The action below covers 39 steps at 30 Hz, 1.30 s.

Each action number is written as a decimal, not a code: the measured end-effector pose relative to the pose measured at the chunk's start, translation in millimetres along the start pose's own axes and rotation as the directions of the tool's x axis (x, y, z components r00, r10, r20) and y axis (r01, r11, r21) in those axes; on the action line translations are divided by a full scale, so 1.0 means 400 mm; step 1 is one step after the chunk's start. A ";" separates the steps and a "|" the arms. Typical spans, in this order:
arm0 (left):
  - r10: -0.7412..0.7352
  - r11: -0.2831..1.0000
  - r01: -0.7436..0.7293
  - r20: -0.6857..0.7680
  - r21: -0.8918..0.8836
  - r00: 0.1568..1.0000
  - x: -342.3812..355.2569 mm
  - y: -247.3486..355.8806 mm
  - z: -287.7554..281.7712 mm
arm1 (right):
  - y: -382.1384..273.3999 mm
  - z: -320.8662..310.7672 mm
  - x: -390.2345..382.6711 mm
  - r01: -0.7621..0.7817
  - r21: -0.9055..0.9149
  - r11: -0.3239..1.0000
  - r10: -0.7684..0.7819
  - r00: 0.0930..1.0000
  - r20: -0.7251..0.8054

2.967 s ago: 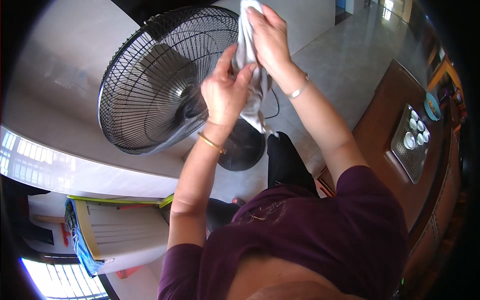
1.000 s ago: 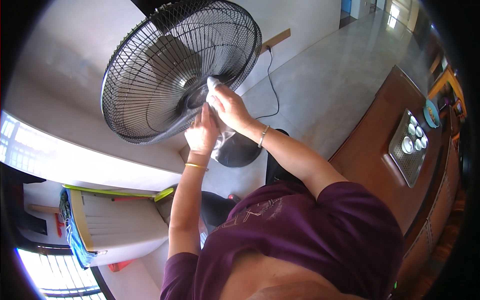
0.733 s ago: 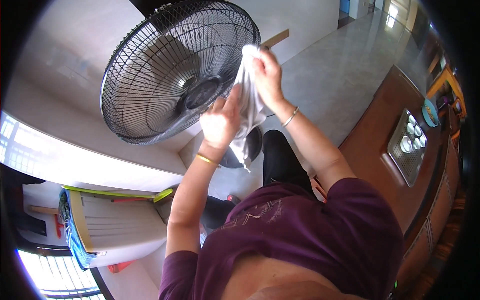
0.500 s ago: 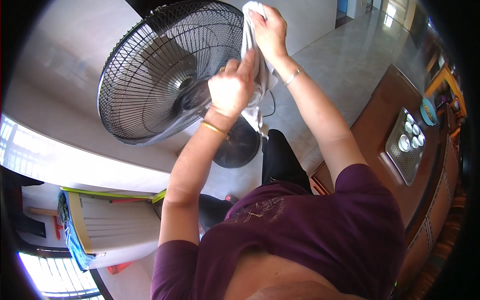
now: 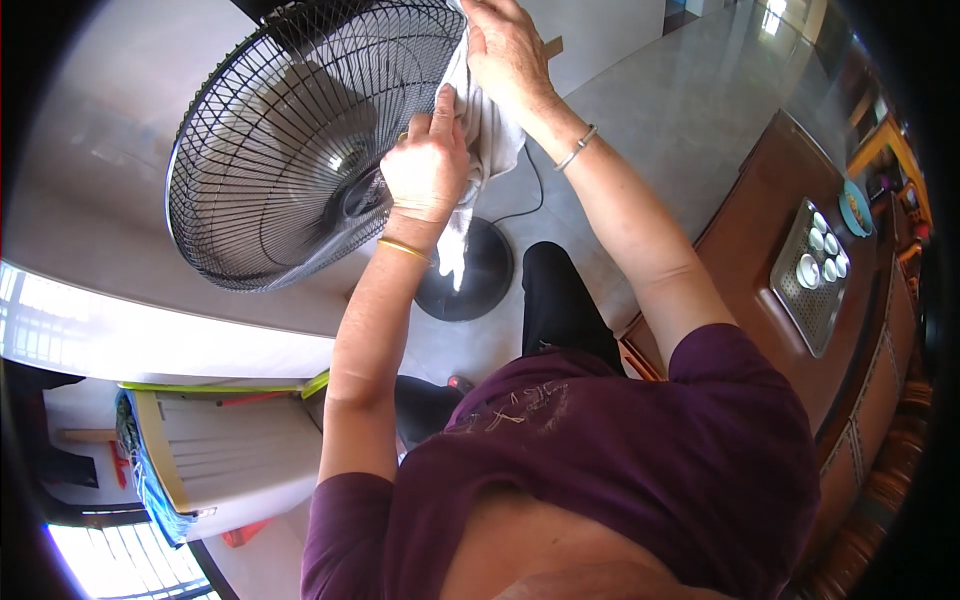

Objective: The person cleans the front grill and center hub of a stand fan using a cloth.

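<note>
A black standing fan (image 5: pixel 290 150) with a round wire cage tilts in front of me on the left. Draped along the cage's right edge hangs a pale cloth (image 5: pixel 490 135), its lower end dangling past my left wrist. My right hand (image 5: pixel 508 60) grips the cloth near its top, fingers wrapped over the upper right rim. Below it, my left hand (image 5: pixel 425 170) is closed at the rim against the cloth, the index finger pointing up; its grip is partly hidden. Behind the dangling end, the fan's round black base (image 5: pixel 480 285) stands on the floor.
To my right is a brown wooden table (image 5: pixel 745 235) with a perforated metal tray (image 5: pixel 815 310) of several small white cups. A blue bowl (image 5: pixel 855 208) sits beyond the tray. A black cord (image 5: pixel 538 185) runs over the tiles. A white cabinet (image 5: pixel 240 440) stands at left.
Both hands and the cloth have shifted left and slightly down at the cage's right edge, except the right hand, which is now higher in view. The fan's cage has shifted left too.
</note>
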<state>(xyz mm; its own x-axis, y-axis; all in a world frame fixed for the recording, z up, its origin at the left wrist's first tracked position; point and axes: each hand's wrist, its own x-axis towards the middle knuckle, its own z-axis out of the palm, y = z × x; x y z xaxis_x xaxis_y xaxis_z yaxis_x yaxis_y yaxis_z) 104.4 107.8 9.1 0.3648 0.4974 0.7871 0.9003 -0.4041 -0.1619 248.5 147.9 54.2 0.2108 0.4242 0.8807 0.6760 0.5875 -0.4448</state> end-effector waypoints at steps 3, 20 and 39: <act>-0.002 1.000 0.002 -0.016 -0.012 1.000 -0.014 0.000 0.001 | -0.010 -0.006 -0.021 0.007 -0.010 1.000 -0.008 0.999 -0.034; 0.002 0.995 0.003 -0.052 0.104 0.999 -0.138 -0.088 0.044 | -0.046 0.144 -0.228 -0.070 0.041 0.997 0.073 0.995 -0.074; -0.207 0.959 0.235 0.171 -0.161 0.963 -0.277 -0.057 0.015 | 0.051 0.097 -0.356 -0.618 0.785 -0.050 0.517 0.656 0.549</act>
<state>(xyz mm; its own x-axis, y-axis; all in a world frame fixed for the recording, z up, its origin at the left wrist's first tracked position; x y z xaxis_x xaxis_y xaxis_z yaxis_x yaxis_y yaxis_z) 45.0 66.7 -78.0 0.2058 0.6942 0.6897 0.9104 -0.3943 0.1252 205.0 126.1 -86.6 0.1003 0.9608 0.2585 -0.7180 0.2497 -0.6497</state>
